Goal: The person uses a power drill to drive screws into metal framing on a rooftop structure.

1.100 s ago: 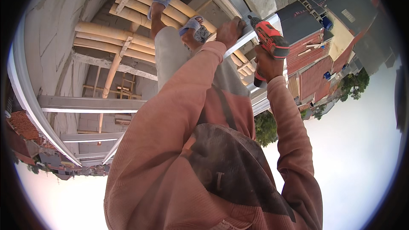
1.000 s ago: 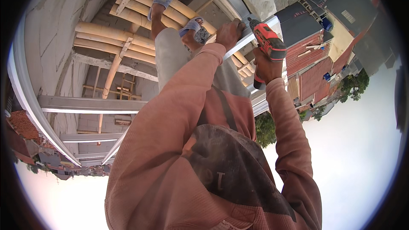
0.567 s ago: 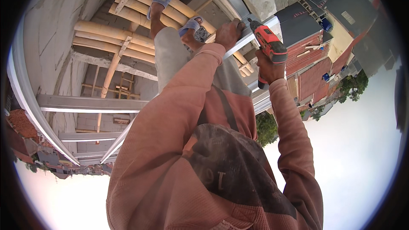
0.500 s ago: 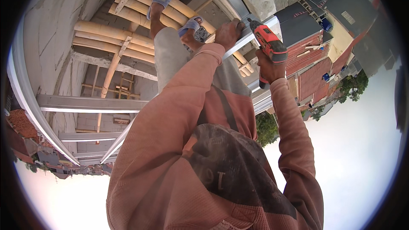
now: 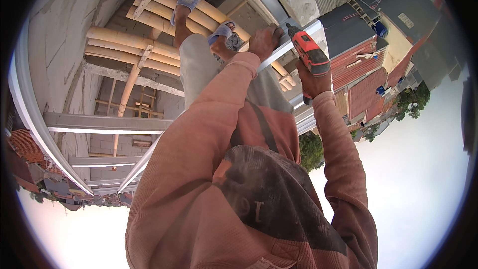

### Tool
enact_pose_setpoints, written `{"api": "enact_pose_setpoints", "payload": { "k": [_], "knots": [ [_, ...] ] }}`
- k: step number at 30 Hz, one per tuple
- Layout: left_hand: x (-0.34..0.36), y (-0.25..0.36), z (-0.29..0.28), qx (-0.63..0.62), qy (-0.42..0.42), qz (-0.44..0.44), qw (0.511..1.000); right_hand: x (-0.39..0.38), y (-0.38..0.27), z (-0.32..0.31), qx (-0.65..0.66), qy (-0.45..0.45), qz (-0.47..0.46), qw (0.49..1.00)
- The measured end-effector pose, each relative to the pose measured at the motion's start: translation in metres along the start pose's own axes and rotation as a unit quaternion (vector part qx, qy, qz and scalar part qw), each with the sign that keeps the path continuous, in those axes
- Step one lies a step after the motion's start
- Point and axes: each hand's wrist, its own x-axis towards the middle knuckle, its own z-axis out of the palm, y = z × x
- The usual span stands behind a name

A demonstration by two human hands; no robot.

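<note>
My right hand [image 5: 314, 80] is wrapped round the grip of a red and black cordless drill [image 5: 309, 51]. The drill's tip points up and to the left, at a joint of shiny metal channels. Just left of that tip, my left hand [image 5: 265, 41] is curled over the edge of a metal channel [image 5: 284, 49]. Its fingertips are partly hidden, so a small item under them cannot be made out. Both arms are in long pinkish sleeves.
My feet, in blue-grey sandals [image 5: 188, 1], stand on a bamboo platform [image 5: 204, 17] high over a deep opening. Metal beams [image 5: 104, 122] cross at left beside a grey block wall [image 5: 59, 55]. Rooftops [image 5: 351, 69] lie far below at right.
The drill and my right hand have shifted slightly left and up, with the tip closer to my left hand. My left hand has moved a little to the left along the channel.
</note>
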Motion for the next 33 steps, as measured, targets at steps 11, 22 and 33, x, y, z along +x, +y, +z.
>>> {"api": "enact_pose_setpoints", "payload": {
  "k": [11, 22, 33],
  "knots": [
    [0.001, -0.002, 0.000, -0.008, 0.019, 0.001, 1.000, 0.006, -0.012, -0.014, -0.004, -0.063, 0.051, 0.997],
    [-0.001, -0.003, -0.001, -0.008, 0.030, 0.015, 0.999, 0.013, -0.006, -0.017, -0.091, -0.108, 0.025, 0.990],
    [-0.002, -0.008, 0.003, -0.004, 0.034, 0.027, 0.999, 0.013, 0.004, -0.012, -0.073, -0.104, 0.010, 0.992]
  ]
}}
